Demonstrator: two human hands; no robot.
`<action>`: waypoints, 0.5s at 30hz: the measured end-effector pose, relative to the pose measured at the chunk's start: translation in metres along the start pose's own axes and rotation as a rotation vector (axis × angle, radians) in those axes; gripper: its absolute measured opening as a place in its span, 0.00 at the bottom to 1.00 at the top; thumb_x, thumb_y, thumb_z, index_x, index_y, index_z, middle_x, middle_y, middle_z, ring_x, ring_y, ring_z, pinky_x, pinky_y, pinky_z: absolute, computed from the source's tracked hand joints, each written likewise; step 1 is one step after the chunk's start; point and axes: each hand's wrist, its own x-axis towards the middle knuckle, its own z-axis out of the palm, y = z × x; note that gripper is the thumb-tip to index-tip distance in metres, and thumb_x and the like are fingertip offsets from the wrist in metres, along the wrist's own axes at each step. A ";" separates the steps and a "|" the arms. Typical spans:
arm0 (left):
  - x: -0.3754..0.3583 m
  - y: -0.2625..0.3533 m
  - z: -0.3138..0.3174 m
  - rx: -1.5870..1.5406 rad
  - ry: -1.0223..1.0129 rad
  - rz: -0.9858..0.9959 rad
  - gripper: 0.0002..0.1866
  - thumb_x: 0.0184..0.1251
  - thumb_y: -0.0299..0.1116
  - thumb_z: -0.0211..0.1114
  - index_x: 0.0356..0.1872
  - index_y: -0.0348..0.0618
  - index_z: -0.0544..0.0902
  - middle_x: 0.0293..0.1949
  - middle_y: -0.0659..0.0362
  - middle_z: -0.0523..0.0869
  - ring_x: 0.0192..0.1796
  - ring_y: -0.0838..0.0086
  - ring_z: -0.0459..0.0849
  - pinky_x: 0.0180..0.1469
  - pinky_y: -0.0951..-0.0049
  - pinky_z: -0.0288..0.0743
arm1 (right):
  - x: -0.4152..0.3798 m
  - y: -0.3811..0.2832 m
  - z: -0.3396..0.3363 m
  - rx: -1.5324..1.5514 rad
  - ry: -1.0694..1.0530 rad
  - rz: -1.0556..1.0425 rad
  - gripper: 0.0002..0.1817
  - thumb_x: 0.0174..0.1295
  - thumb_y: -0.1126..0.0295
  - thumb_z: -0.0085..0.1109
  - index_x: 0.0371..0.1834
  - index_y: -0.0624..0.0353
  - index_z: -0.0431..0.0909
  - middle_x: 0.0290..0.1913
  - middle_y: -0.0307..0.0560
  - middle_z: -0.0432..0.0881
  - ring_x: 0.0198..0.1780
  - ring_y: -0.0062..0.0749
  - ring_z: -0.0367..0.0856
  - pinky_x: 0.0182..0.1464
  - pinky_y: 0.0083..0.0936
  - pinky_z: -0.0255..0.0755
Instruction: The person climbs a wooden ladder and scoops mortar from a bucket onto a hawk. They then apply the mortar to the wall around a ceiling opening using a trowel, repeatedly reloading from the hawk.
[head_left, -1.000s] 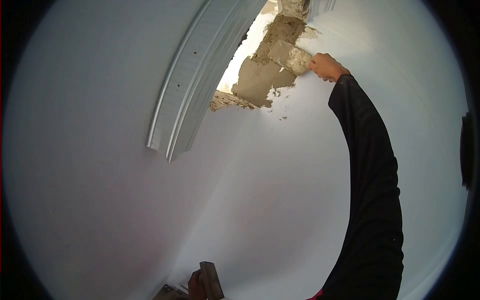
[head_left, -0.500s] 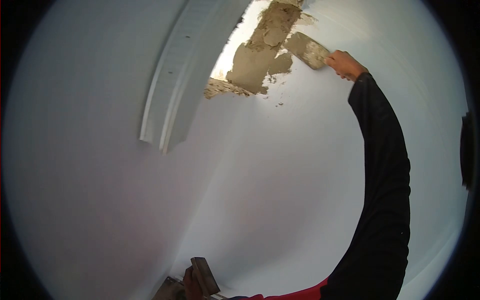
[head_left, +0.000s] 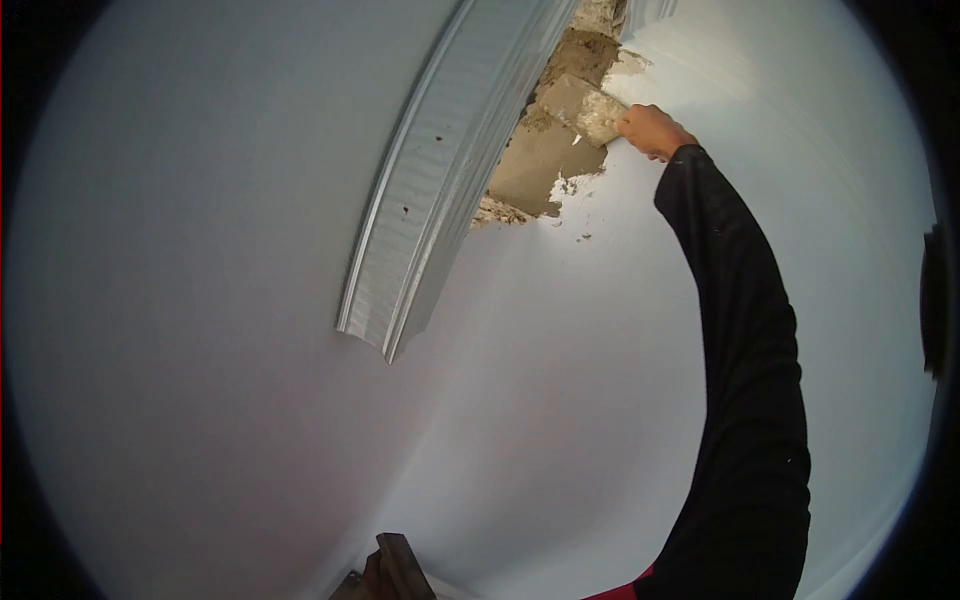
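Note:
My right hand (head_left: 652, 130) is raised high on a white wall, closed on the handle of a plastering trowel (head_left: 583, 106). The trowel's blade lies flat against a patch of wet brown-grey plaster (head_left: 540, 165) filling a broken opening in the wall. My black sleeve (head_left: 745, 380) runs down the right side. At the bottom edge my left hand (head_left: 371, 578) is only partly visible, gripping a flat board or second tool (head_left: 403, 567) that sticks up beside it.
A white moulded cornice strip (head_left: 430, 190) runs diagonally from the top down to a cut end just left of the plaster patch. Plain white wall (head_left: 250, 400) surrounds everything. A dark fitting (head_left: 935, 300) sits at the far right edge.
My right hand moved the trowel from the right of the patch back up and left onto the plaster. The view shifted, so the cornice sits further right and lower.

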 end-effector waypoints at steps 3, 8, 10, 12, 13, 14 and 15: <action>-0.015 -0.013 -0.006 0.275 0.046 0.309 0.24 0.74 0.47 0.45 0.63 0.42 0.68 0.53 0.53 0.76 0.53 0.66 0.75 0.57 0.66 0.70 | -0.009 0.015 -0.004 -0.043 -0.044 0.035 0.20 0.62 0.58 0.44 0.31 0.67 0.77 0.23 0.54 0.80 0.22 0.40 0.80 0.30 0.37 0.75; -0.012 -0.031 -0.015 0.227 -0.007 0.400 0.25 0.73 0.47 0.46 0.63 0.42 0.67 0.51 0.54 0.76 0.51 0.66 0.76 0.56 0.66 0.72 | -0.030 0.046 -0.005 -0.065 -0.090 0.027 0.20 0.63 0.58 0.44 0.30 0.66 0.76 0.22 0.54 0.79 0.21 0.42 0.79 0.29 0.38 0.74; 0.002 -0.048 -0.027 -0.195 -0.069 -0.026 0.26 0.73 0.47 0.47 0.64 0.41 0.67 0.51 0.54 0.76 0.50 0.66 0.76 0.55 0.66 0.72 | -0.049 0.058 -0.010 -0.084 -0.088 0.020 0.20 0.63 0.58 0.44 0.31 0.66 0.77 0.22 0.54 0.79 0.21 0.42 0.79 0.30 0.39 0.74; 0.009 -0.064 -0.036 -0.100 -0.101 -0.036 0.26 0.72 0.47 0.49 0.64 0.40 0.66 0.50 0.54 0.77 0.49 0.66 0.76 0.52 0.68 0.74 | -0.068 0.065 -0.020 -0.050 -0.077 0.137 0.20 0.64 0.57 0.44 0.34 0.65 0.78 0.23 0.55 0.80 0.23 0.42 0.81 0.32 0.39 0.75; 0.000 -0.052 -0.039 -0.106 -0.090 -0.023 0.26 0.72 0.47 0.49 0.64 0.40 0.66 0.50 0.54 0.77 0.49 0.66 0.76 0.52 0.68 0.74 | -0.074 0.068 -0.022 -0.041 -0.065 0.125 0.20 0.64 0.57 0.44 0.34 0.65 0.78 0.23 0.55 0.80 0.23 0.42 0.81 0.32 0.39 0.75; -0.014 -0.037 -0.044 0.395 0.026 0.453 0.26 0.71 0.47 0.50 0.63 0.40 0.67 0.50 0.53 0.77 0.49 0.65 0.76 0.51 0.67 0.74 | -0.076 0.069 -0.024 -0.071 -0.021 0.128 0.21 0.64 0.57 0.44 0.35 0.65 0.79 0.23 0.54 0.80 0.23 0.41 0.81 0.33 0.39 0.76; -0.020 -0.025 -0.045 0.905 0.156 0.913 0.26 0.71 0.47 0.51 0.62 0.39 0.68 0.49 0.52 0.77 0.49 0.64 0.76 0.51 0.65 0.74 | -0.073 0.067 -0.025 -0.100 0.022 0.133 0.21 0.64 0.56 0.45 0.36 0.64 0.80 0.24 0.54 0.81 0.23 0.40 0.81 0.33 0.39 0.76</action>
